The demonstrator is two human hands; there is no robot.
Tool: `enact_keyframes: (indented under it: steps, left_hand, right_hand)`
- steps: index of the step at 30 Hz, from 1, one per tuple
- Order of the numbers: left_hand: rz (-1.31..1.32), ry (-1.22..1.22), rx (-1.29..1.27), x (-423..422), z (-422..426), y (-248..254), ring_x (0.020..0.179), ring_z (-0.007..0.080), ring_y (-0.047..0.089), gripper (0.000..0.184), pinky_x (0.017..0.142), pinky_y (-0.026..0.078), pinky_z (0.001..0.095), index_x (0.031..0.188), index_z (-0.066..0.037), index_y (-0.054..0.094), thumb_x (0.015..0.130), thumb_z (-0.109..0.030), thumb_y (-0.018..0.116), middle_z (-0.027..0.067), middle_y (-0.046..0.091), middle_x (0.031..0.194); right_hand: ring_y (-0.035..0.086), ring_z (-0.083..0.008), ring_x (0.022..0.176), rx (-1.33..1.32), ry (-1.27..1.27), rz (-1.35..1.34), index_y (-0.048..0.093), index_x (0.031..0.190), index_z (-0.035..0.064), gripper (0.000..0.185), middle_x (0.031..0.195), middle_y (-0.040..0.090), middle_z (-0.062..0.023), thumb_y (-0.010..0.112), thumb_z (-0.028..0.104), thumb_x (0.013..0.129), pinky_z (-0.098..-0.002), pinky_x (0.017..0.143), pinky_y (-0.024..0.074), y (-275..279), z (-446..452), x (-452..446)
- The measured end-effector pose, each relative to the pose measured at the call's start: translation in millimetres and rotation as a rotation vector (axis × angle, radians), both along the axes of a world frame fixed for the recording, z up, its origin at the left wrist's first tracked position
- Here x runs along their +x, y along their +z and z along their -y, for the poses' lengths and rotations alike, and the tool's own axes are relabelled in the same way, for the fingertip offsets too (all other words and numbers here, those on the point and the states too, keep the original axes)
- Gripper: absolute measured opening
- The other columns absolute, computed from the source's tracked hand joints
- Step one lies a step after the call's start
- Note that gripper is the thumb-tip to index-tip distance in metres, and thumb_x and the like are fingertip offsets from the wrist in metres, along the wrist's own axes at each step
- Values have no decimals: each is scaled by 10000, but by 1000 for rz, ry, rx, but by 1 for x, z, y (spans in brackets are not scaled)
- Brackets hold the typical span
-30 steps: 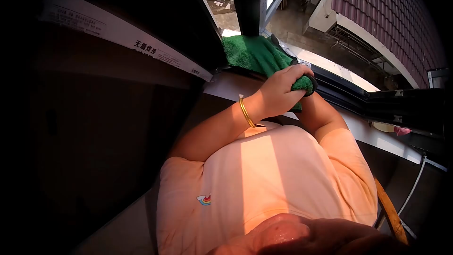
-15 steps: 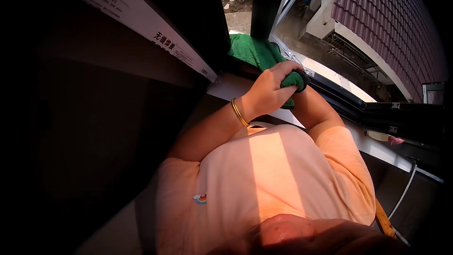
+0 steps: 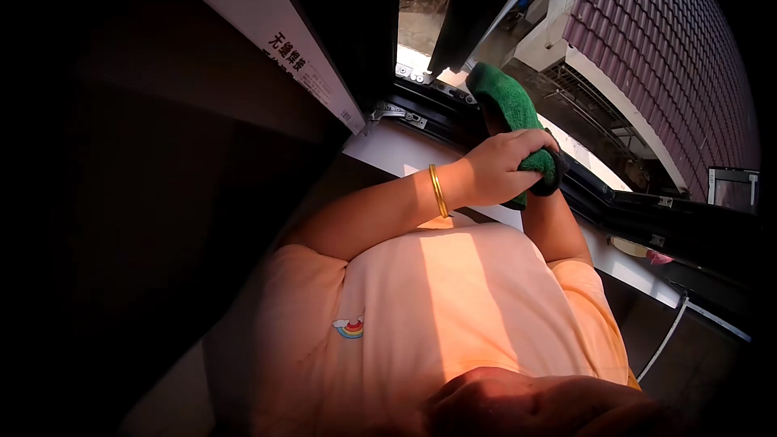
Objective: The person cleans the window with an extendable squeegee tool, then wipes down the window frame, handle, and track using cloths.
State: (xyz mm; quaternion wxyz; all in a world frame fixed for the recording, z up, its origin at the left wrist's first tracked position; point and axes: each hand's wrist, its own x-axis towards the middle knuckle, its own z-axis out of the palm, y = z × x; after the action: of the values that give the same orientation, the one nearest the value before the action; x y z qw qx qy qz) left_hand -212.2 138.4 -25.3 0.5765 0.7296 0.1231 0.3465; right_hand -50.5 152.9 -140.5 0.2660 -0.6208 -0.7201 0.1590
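My left hand (image 3: 503,168), with a gold bangle at its wrist, is closed round a bunched part of a green cloth (image 3: 511,103) with a dark edge. The rest of the cloth stretches up and away over the black window frame (image 3: 441,107). My right forearm (image 3: 554,231) reaches up behind my left hand to the cloth. My right hand is hidden by the cloth, so its fingers cannot be made out. Metal hinge hardware (image 3: 402,115) shows at the frame's corner, left of the cloth.
A strip with printed characters (image 3: 283,44) slants at the upper left beside a dark panel. Below the frame runs a white sill (image 3: 388,148). Outside stands a building with a tiled roof (image 3: 639,57). At the lower right are a pink item (image 3: 659,257) and a white cord (image 3: 664,341).
The cloth has left the frame's left corner, moving to the right and lifting, and the hinge hardware there has come into sight. Both arms have shifted right; the view has tilted.
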Motion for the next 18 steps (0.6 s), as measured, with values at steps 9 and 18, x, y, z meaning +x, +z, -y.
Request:
enact_keyframes:
  steps: [9,18]
  left_hand:
    - [-78,58,-21,3,-3,-4,1032,338,626,342,898,498,369,1144,-48,576,806,-12,612,143,638,1096]
    - [13,107,3,-3,-3,-3,1060,339,628,353,925,496,372,1177,-52,577,827,-28,614,154,645,1111]
  right_hand:
    - [550,-221,1193,31,55,-28,584,1279,46,407,1308,586,-128,652,268,944,-344,1026,409,-3,-7,-23]
    - [554,-220,1181,-3,-22,11,592,1269,45,392,1299,590,-122,653,252,942,-342,1019,414,-4,9,10]
